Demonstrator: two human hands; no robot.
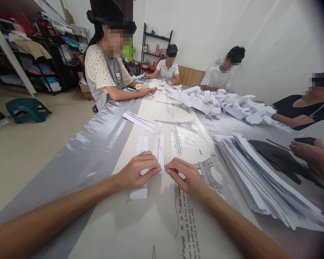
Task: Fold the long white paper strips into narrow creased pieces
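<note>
A narrow folded strip of white paper (pixel 158 147) points away from me, its near end pinched between my two hands. My left hand (pixel 140 168) grips the left corner of that end with thumb and fingers. On the right corner, my right hand (pixel 185 175) closes in the same kind of pinch. Under my left hand and wrist lies another folded paper strip (pixel 139 193), partly covered. Farther off, more long folded paper strips (pixel 142 121) rest at a slant on the table.
A thick stack of white paper sheets (pixel 267 183) lies to the right. Beyond it spreads a heap of folded white papers (pixel 218 102). The table (pixel 97 144) wears a printed cover. Several people sit around it; one person (pixel 105 72) at left holds a wooden piece. A green stool (pixel 28 108) stands on the floor.
</note>
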